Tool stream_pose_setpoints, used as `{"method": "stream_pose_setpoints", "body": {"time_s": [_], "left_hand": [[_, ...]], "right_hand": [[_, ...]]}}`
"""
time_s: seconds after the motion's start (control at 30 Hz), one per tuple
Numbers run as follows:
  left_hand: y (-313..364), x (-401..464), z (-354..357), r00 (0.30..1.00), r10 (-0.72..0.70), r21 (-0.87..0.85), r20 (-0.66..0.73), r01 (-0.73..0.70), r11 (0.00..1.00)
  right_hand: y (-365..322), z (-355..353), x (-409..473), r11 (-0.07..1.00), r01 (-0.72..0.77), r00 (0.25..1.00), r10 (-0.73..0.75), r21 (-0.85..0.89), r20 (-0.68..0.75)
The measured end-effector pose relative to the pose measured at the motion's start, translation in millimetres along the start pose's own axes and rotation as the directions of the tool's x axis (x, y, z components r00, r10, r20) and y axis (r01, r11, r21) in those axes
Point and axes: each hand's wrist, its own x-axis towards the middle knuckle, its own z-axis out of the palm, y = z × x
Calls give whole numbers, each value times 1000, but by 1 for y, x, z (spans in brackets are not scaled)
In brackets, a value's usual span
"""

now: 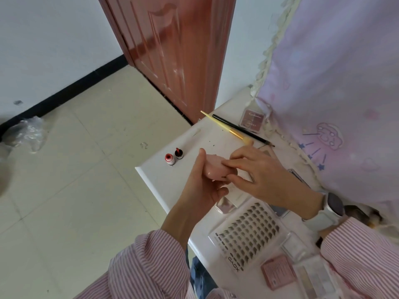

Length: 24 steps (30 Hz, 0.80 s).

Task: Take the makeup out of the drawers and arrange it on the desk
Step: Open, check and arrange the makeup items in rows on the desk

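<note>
Pink compact (213, 169) lying crosswise between both hands.

Glossy white desk (155, 180); smooth, shiny pink plastic compact (213, 172); glossy reddish wooden door (170, 50); soft lilac cloth curtain (336, 83).
</note>
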Motion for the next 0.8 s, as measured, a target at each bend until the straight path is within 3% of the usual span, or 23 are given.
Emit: {"method": "stream_pose_setpoints", "body": {"time_s": [0.2, 0.37, 0.5, 0.6, 0.8], "left_hand": [[-1, 7, -3, 998, -38, 87, -42, 42, 995], [-3, 7, -2, 995, -85, -51, -52, 82, 995], [-7, 7, -6, 990, -141, -88, 25, 143, 986], [-5, 10, -9, 987, -157, -22, 35, 158, 987], [3, 15, -12, 981, -166, -26, -102, 164, 986]], "right_hand": [[-3, 0, 3, 994, 60, 997, -55, -86, 56], [0, 6, 4, 995, 51, 996, -45, -90, 74], [9, -1, 8, 998, -15, 1000, 16, -61, 21], [14, -1, 10, 997, -75, 997, 75, -17, -5], [20, -1, 18, 960, -276, 953, 281, 55, -118]]}}
